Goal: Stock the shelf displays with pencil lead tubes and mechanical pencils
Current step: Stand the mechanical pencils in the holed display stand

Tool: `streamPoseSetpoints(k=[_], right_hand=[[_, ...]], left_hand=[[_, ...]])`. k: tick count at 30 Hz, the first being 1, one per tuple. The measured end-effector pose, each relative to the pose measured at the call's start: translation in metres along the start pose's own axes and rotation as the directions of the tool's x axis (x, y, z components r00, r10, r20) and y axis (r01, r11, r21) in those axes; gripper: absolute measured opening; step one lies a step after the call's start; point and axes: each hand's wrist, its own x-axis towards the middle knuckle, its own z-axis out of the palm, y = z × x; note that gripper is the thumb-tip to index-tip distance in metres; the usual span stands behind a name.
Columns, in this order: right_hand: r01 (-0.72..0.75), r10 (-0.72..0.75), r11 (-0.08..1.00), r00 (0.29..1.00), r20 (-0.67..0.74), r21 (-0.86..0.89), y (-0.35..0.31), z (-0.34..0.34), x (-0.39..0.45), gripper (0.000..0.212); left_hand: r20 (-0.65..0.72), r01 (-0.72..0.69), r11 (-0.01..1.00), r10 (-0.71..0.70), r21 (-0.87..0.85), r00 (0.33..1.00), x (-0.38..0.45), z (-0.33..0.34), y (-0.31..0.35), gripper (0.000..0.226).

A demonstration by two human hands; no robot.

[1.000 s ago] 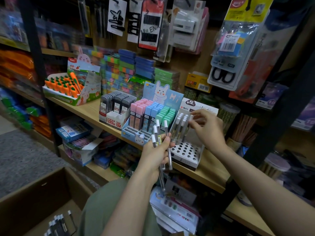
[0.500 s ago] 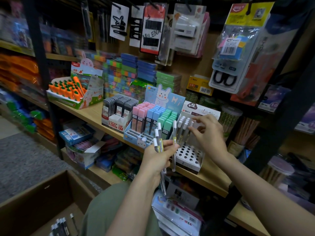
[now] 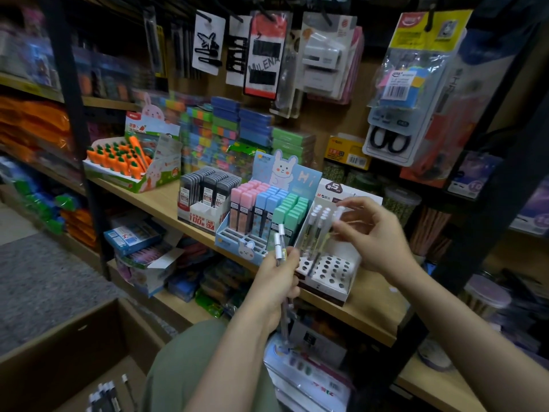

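Your left hand [image 3: 277, 281] has its grip wrapped tight around a few mechanical pencils [image 3: 279, 243], caps up, tips hanging below the fist. Just right of that grip sits the white display box [image 3: 326, 272] on the shelf [image 3: 154, 200], several pencils already upright in its holes. Your right hand [image 3: 374, 236] pinches one pencil [image 3: 337, 217] above the box's back rows.

Matt wooden shelf [image 3: 166, 203]; cardboard box [image 3: 74, 346]
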Motion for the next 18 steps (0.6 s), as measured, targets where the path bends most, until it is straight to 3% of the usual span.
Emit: streamPoseSetpoints(k=[5,9,14,18], right_hand=[[0.091,-0.127,0.962,0.983,-0.129,-0.258,0.007,-0.018,0.002,0.029],[0.125,-0.173,0.955,0.971,-0.164,-0.267,0.019,-0.008,-0.002,0.029],[0.144,-0.194,0.956,0.964,-0.184,-0.254,0.028,0.001,0.004,0.03],[0.137,-0.188,0.952,0.967,-0.171,-0.272,0.031,0.005,0.007,0.032]], left_hand=[[-0.004,0.03,0.997,-0.03,-0.077,1.0,0.0,0.004,0.002,0.018],[0.039,-0.024,1.0,0.024,0.006,0.999,-0.004,0.005,0.001,0.026],[0.094,-0.093,0.992,0.101,-0.086,0.99,-0.009,0.004,0.003,0.026],[0.115,-0.144,0.989,0.145,-0.02,0.983,-0.01,0.0,0.003,0.029]])
